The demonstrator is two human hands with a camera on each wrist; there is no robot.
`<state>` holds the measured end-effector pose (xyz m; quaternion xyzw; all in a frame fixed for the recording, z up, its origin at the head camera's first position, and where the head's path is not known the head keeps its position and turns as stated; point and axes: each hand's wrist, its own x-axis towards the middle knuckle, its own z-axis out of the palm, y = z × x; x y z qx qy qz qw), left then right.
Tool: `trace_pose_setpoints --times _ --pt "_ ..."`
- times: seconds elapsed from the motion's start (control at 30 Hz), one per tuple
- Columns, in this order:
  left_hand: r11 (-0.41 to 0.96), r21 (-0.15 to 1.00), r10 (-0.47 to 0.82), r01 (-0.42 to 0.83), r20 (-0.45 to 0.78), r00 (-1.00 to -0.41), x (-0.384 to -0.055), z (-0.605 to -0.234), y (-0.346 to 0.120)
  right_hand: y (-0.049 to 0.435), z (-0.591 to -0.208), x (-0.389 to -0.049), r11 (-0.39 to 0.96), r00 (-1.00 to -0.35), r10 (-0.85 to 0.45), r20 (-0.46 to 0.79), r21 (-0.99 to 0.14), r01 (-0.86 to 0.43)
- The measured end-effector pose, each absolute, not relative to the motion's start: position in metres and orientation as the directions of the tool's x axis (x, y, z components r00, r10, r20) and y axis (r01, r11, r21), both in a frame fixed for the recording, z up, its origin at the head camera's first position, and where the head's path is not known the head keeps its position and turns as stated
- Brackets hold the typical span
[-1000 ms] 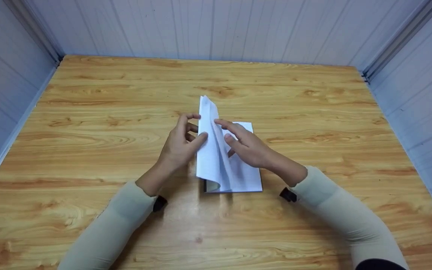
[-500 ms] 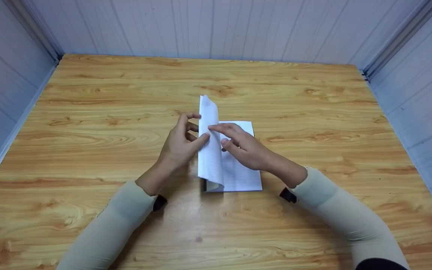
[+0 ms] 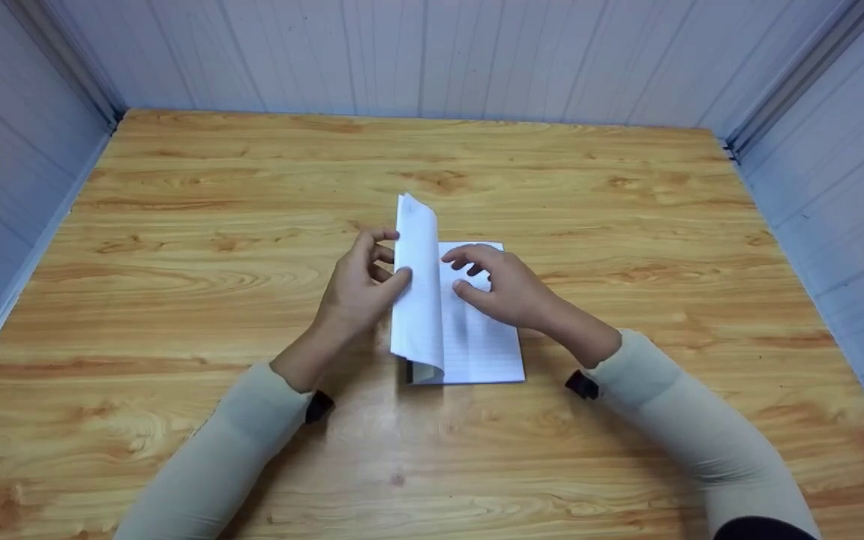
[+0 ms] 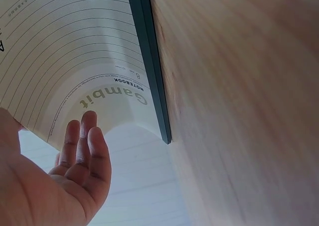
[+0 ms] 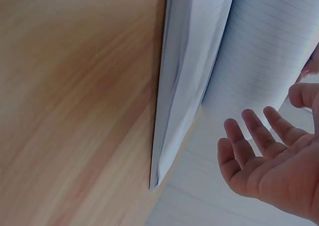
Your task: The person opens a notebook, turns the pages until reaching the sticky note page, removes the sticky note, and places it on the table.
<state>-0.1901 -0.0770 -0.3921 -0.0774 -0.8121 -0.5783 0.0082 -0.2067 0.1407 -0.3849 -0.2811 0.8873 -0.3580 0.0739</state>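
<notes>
A notebook [image 3: 481,349] lies on the table, its right-hand lined page flat. My left hand [image 3: 357,289] holds the raised cover and pages [image 3: 418,319] by their outer edge, thumb on the page side and fingers behind. In the left wrist view the cream cover [image 4: 75,46] reads "Gambit NOTEBOOK" and bends beside a dark spine [image 4: 149,61]. Over the flat page hovers my right hand [image 3: 514,292], its fingers loosely bent with nothing between them. The right wrist view shows that hand [image 5: 279,166] apart from the curved lined page [image 5: 264,41].
The wood-grain table [image 3: 214,217] surrounds the notebook. White panelled walls [image 3: 462,60] enclose its back and both sides. A small black device [image 3: 319,407] sits at the left wrist and another black device [image 3: 582,385] at the right.
Loose leaves between the halves have gone over to the raised left stack. My right hand first moved left against the pages, then drew back right, off them. The left hand stays almost still.
</notes>
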Motion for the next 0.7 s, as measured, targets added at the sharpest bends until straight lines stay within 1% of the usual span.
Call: trace_pose_setpoints --times 0.2,0.43,0.6,0.7 --pt "0.333 0.935 0.092 0.119 0.094 -0.991 -0.191 -0.393 -0.076 0.149 -0.388 -0.214 0.651 -0.867 -0.494 0.062 -0.634 -0.416" --pt "0.331 0.933 0.094 0.140 0.115 -0.989 -0.191 -0.392 -0.077 0.160 -0.390 -0.221 0.714 -0.887 -0.460 0.052 -0.572 -0.403" --pt "0.333 0.928 0.081 0.167 0.149 -0.986 -0.191 -0.393 -0.077 0.165 -0.392 -0.225 0.787 -0.910 -0.415 -0.010 -0.505 -0.354" --pt "0.332 0.930 0.074 0.157 0.140 -0.987 -0.191 -0.392 -0.077 0.168 -0.393 -0.226 0.832 -0.924 -0.378 -0.059 -0.459 -0.311"
